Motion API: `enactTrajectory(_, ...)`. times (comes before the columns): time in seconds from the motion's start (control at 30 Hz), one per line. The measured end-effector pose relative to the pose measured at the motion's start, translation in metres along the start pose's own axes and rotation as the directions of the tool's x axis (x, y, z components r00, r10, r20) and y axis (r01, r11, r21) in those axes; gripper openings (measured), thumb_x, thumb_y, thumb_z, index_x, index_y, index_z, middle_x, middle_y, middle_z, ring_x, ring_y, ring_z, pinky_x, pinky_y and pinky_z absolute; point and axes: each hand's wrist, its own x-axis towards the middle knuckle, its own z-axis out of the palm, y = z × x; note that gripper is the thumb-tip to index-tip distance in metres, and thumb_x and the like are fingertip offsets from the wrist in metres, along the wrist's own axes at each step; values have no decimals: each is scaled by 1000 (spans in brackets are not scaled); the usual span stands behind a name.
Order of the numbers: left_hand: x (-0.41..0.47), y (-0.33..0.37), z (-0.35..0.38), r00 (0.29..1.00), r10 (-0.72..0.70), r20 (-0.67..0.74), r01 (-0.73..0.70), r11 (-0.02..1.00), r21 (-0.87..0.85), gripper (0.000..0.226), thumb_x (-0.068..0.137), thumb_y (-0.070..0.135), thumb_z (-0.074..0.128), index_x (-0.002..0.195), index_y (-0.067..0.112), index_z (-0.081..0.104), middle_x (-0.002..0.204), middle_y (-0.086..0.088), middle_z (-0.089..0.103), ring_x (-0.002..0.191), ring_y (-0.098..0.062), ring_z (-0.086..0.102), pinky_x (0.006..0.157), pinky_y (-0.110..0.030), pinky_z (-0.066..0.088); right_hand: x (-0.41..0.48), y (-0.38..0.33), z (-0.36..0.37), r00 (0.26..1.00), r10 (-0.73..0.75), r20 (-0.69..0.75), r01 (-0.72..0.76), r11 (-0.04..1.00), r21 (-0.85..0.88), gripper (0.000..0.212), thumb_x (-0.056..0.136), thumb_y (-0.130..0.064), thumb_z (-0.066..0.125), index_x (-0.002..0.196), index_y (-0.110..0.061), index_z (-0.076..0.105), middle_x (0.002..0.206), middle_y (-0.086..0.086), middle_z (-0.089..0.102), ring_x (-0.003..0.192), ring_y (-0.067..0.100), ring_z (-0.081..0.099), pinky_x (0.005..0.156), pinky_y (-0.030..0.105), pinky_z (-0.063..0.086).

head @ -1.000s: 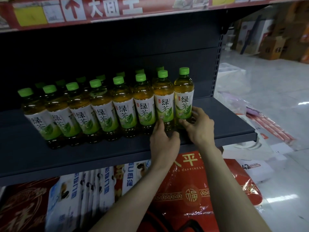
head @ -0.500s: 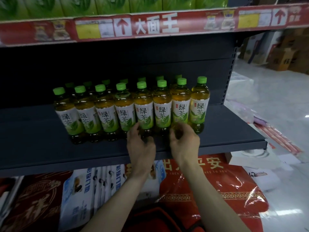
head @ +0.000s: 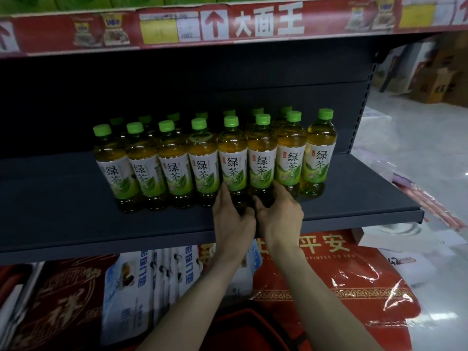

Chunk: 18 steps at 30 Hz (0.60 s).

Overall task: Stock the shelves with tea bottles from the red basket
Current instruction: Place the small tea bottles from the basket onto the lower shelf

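Observation:
Several green-capped tea bottles point(head: 203, 171) stand in two rows on the dark grey shelf point(head: 76, 219); the rightmost bottle point(head: 319, 158) stands slightly apart. My left hand point(head: 234, 221) grips the base of one middle front-row bottle point(head: 233, 160), thumb on its left side. My right hand point(head: 279, 215) grips the base of the neighbouring bottle point(head: 262, 158), fingers reaching round its right side. The rim of the red basket point(head: 243, 323) shows low down between my forearms; its contents are hidden.
A red price strip point(head: 228, 24) edges the shelf above. Below the shelf stand blue-white packets point(head: 152, 282) and red printed bags point(head: 342, 279). To the right, white boxes and wrapped goods point(head: 405, 234) lie on the pale floor, with cardboard boxes point(head: 435, 82) farther back.
Both hands have moved left along the front row, from the two rightmost bottles to bottles nearer the middle. The view has shifted up and left.

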Motion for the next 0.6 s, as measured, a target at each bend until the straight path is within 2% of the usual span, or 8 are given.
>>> enactTrajectory(0.17,-1,2,1,1000,0,11,0,1000,30,86,87,18,60,164,33,23,162,4,39,152,-17,29,126,-48,30,4,2,5,999,30,-28,-30,1000,-8,47,86,-35,79,127,-20,63,116,3,74,104,32,70,81,43,58)
enactTrajectory(0.33,-3,0,1,999,-22,38,19,997,78,87,93,13,61,167,25,16,169,5,29,155,-11,19,126,-29,17,9,6,5,999,32,-27,-32,999,4,41,87,-31,79,124,-21,65,112,5,76,102,33,71,83,42,58)
enactTrajectory(0.43,-5,0,1,999,-21,42,18,997,72,88,94,12,62,167,22,15,169,3,28,155,-9,18,123,-24,15,9,7,5,1000,19,-20,-19,1000,0,38,89,-29,77,124,-20,66,108,7,77,100,34,71,82,40,57)
enactTrajectory(0.6,-5,1,-1,997,-24,71,20,998,58,88,95,13,61,168,21,12,172,3,21,158,-11,13,127,-28,12,6,6,2,1000,24,-16,-24,1000,-5,37,90,-27,77,125,-20,65,109,7,77,102,35,70,83,40,56)
